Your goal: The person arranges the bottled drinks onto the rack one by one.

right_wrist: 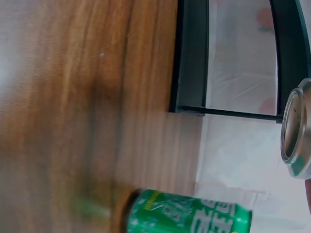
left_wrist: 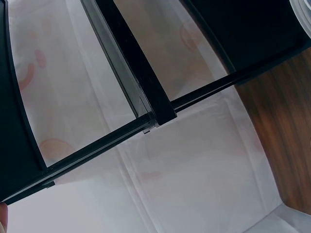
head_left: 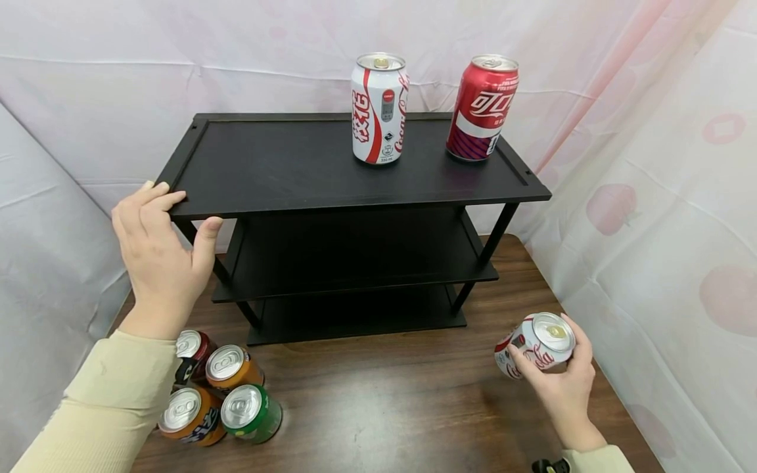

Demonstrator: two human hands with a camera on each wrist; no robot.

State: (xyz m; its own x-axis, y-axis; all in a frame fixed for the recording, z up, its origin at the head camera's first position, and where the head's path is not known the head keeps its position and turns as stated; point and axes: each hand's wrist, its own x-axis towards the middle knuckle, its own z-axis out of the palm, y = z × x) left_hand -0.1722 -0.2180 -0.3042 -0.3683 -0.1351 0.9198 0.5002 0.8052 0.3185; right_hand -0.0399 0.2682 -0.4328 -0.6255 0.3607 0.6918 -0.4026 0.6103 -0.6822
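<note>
A white and red cola can (head_left: 534, 346) is tilted in the grip of my right hand (head_left: 564, 387), thumb on one side and fingers round the other. Its metal end (right_wrist: 294, 131) shows at the right edge of the right wrist view. My left hand (head_left: 162, 243) rests on the front left corner of a black three-tier shelf (head_left: 278, 157), fingers over the top board and thumb at the front edge. Upright on the top board stand a white and red can (head_left: 380, 112) and, right of it, a red and purple can (head_left: 481, 108).
Several cans stand on the wooden table (head_left: 378, 394) beside my left sleeve, among them a green can (head_left: 251, 414) and an orange can (head_left: 233, 368). A green can (right_wrist: 189, 213) also appears low in the right wrist view. Pale curtains (head_left: 650, 197) surround the table.
</note>
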